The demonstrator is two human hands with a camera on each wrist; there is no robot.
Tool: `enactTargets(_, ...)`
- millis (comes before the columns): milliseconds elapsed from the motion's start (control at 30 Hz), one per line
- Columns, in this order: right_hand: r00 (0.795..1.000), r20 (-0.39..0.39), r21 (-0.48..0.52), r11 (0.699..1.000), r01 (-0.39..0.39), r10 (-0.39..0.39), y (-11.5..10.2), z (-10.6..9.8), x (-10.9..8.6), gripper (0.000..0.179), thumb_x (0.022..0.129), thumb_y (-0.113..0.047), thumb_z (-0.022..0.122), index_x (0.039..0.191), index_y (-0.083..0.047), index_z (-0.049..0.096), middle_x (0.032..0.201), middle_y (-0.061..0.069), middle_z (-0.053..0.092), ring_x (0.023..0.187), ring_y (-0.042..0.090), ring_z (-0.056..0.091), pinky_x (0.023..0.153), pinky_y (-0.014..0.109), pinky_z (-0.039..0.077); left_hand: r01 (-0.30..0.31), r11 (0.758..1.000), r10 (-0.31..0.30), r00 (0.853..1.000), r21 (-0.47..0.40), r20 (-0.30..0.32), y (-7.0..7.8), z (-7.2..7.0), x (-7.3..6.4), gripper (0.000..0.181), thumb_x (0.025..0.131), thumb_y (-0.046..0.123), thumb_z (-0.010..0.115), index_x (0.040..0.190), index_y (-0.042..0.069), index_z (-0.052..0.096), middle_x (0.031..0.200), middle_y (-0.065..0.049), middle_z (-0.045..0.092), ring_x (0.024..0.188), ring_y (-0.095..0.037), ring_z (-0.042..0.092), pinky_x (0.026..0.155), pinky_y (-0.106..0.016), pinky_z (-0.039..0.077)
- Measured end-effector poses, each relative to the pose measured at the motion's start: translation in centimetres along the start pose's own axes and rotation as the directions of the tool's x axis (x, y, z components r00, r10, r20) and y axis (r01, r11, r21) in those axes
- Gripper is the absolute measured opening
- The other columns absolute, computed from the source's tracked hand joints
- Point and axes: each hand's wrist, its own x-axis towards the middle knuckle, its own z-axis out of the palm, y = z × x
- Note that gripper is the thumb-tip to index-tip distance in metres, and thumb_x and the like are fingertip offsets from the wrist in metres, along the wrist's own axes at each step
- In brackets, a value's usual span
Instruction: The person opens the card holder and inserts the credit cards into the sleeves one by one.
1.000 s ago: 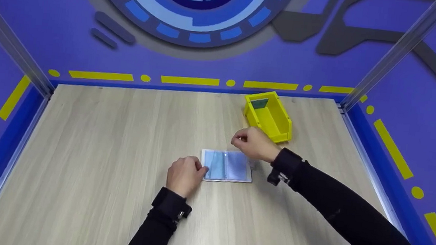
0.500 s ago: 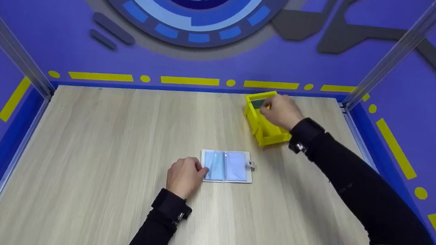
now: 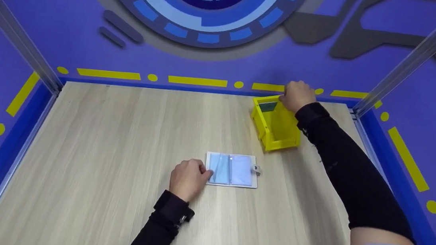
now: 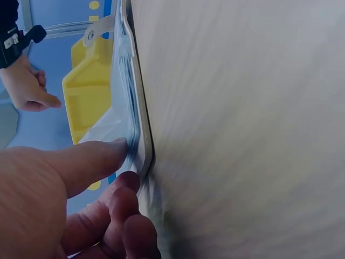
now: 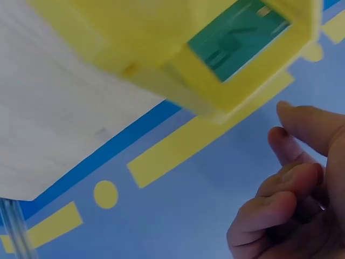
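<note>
A small card holder [image 3: 242,171] lies open on the table, with bluish clear sleeves, a pale cover and a snap strap at its right side. My left hand [image 3: 189,179] pinches its left edge. In the left wrist view the thumb [image 4: 102,156] presses on the sleeves, and the curled fingers are at the cover's lower edge. My right hand [image 3: 298,95] is at the back right rim of a yellow bin [image 3: 274,144]. In the right wrist view its fingers are loosely bent, with nothing between thumb and forefinger. A green card [image 5: 237,40] shows at the bin's back end.
The wooden table [image 3: 120,137] is enclosed by blue panels with yellow markings. A back wall [image 3: 191,66] stands right behind the bin. Metal posts [image 3: 412,57] rise at the back corners.
My right hand has moved from beside the card holder, over the bin, to its back right rim. The bin has turned slightly. My left hand stays on the card holder.
</note>
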Motion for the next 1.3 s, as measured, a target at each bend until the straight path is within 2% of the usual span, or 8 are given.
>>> enactTargets(100,1.0,-0.013,-0.098,0.995,0.013,-0.015,0.4,0.7,0.6,0.029,0.102,-0.027,0.079,0.1,0.002,0.076,0.09,0.02,0.073,0.085,0.039,0.071,0.081,0.056,0.06,-0.005,1.0,0.005,1.0,0.004,-0.005,0.3,-0.2,0.0,0.029,0.094,0.035,0.087,0.075,0.018,0.074,0.072,0.004,0.069,0.065,-0.015,0.06,0.064,-0.033,0.045)
enactTargets(200,1.0,-0.008,-0.183,0.983,0.028,-0.03,0.5,1.6,1.0,0.038,0.101,-0.03,0.082,0.119,0.003,0.076,0.103,0.025,0.077,0.093,0.043,0.075,0.086,0.059,0.063,-0.005,1.0,0.005,1.0,0.005,-0.006,0.5,-0.4,0.1,0.029,0.095,0.035,0.087,0.075,0.018,0.074,0.072,0.005,0.068,0.065,-0.015,0.059,0.064,-0.033,0.045)
enactTargets(433,0.996,-0.069,-0.196,0.98,0.038,-0.053,0.6,3.5,1.7,0.058,0.101,-0.024,0.082,0.148,0.001,0.061,0.104,0.026,0.077,0.086,0.039,0.074,0.08,0.056,0.064,-0.014,1.0,0.014,1.0,-0.013,-0.01,0.7,-0.5,0.1,0.029,0.095,0.035,0.087,0.075,0.019,0.074,0.072,0.005,0.068,0.064,-0.014,0.059,0.063,-0.032,0.045)
enactTargets(567,0.988,-0.128,-0.211,0.976,0.058,-0.086,0.8,3.9,1.7,0.043,0.105,-0.013,0.073,0.144,0.002,0.064,0.095,0.026,0.075,0.077,0.039,0.072,0.071,0.055,0.063,-0.014,1.0,0.014,1.0,-0.019,-0.013,0.7,-0.4,0.1,0.03,0.095,0.035,0.087,0.073,0.019,0.073,0.072,0.005,0.067,0.064,-0.014,0.058,0.063,-0.032,0.044)
enactTargets(733,0.981,-0.156,-0.234,0.969,0.073,-0.112,0.7,3.6,1.4,0.018,0.109,-0.003,0.059,0.117,0.003,0.074,0.09,0.026,0.073,0.075,0.039,0.071,0.068,0.054,0.062,-0.014,1.0,0.014,1.0,-0.013,-0.007,0.7,-0.4,0.1,0.03,0.095,0.035,0.087,0.074,0.019,0.073,0.072,0.005,0.068,0.064,-0.015,0.059,0.063,-0.032,0.044)
enactTargets(900,0.979,-0.155,-0.245,0.965,0.094,-0.135,0.5,3.1,1.1,0.027,0.109,-0.003,0.057,0.092,0.002,0.077,0.089,0.025,0.075,0.078,0.039,0.073,0.07,0.054,0.063,-0.008,1.0,0.008,1.0,-0.001,-0.009,0.6,-0.2,0.1,0.03,0.095,0.034,0.087,0.073,0.019,0.073,0.071,0.004,0.067,0.063,-0.014,0.058,0.062,-0.032,0.044)
enactTargets(1100,0.971,-0.175,-0.215,0.968,0.126,-0.165,0.4,2.5,0.0,0.028,0.11,-0.002,0.056,0.095,0.004,0.079,0.091,0.026,0.077,0.078,0.041,0.074,0.069,0.054,0.062,0.0,1.0,0.0,1.0,-0.003,0.006,0.3,0.1,0.0,0.03,0.095,0.034,0.087,0.074,0.019,0.073,0.071,0.004,0.067,0.063,-0.015,0.058,0.062,-0.031,0.043)
enactTargets(1300,0.963,-0.158,-0.203,0.961,0.185,-0.219,-0.4,1.2,-1.7,0.021,0.103,0.003,0.058,0.095,0.003,0.078,0.085,0.021,0.074,0.07,0.033,0.065,0.068,0.049,0.057,0.02,1.0,-0.02,1.0,-0.001,0.014,-0.1,0.2,0.1,0.032,0.095,0.036,0.086,0.073,0.019,0.071,0.072,0.004,0.067,0.064,-0.015,0.058,0.063,-0.032,0.043)
